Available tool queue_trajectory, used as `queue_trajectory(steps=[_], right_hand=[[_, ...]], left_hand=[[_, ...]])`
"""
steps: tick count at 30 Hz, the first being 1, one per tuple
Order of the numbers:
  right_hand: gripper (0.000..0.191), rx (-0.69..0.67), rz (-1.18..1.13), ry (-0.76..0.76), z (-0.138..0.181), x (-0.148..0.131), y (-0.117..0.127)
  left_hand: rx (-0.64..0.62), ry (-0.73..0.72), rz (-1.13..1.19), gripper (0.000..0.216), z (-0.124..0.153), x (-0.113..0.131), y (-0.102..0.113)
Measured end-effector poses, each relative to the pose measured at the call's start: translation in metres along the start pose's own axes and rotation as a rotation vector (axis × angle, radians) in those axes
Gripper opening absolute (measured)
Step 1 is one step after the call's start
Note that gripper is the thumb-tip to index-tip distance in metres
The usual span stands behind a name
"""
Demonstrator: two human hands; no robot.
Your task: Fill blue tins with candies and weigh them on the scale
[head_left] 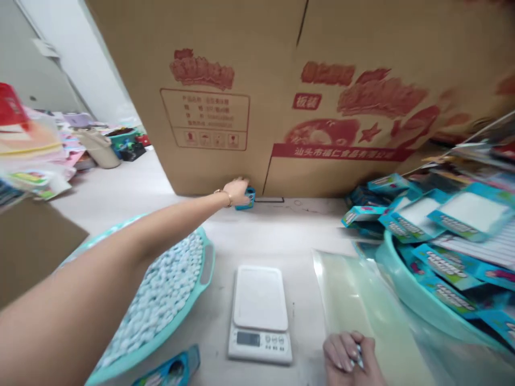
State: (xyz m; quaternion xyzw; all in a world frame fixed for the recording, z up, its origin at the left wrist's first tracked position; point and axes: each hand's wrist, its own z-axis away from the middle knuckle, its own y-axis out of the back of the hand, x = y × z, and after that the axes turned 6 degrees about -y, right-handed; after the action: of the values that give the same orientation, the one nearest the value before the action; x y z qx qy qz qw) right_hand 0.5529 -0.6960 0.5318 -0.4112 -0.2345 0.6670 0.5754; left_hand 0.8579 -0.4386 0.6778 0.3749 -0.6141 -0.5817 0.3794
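While the left hand (236, 192) stretches far across the table, its fingers clasp a small blue packet (248, 198) at the foot of the cardboard box (209, 107).
Near left sits the teal basin (207, 268) of white candies (heaped full); centre, the white scale (260, 313); near right, the right hand (348, 356) is clenched, pinning a clear plastic sheet (354, 295).

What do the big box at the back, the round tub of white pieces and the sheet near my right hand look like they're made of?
The box looks like brown corrugated cardboard, matte, with red print. The tub looks like moulded teal plastic, smooth with a slight sheen on its rim. The sheet seems to be thin clear plastic film, glossy and see-through; the right hand rests at its edge. The left hand touches a small blue packet.
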Motion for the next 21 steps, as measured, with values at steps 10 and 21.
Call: queue_trajectory(steps=[10,21], right_hand=[[0.019,-0.001,-0.038,0.007,0.053,0.028,-0.025],[0.018,-0.065,-0.026,-0.031,0.09,0.055,-0.021]], left_hand=[[-0.242,-0.463,0.0,0.063,0.312,0.092,0.066],[0.078,-0.228,-0.006,0.066,0.397,0.078,-0.026]])
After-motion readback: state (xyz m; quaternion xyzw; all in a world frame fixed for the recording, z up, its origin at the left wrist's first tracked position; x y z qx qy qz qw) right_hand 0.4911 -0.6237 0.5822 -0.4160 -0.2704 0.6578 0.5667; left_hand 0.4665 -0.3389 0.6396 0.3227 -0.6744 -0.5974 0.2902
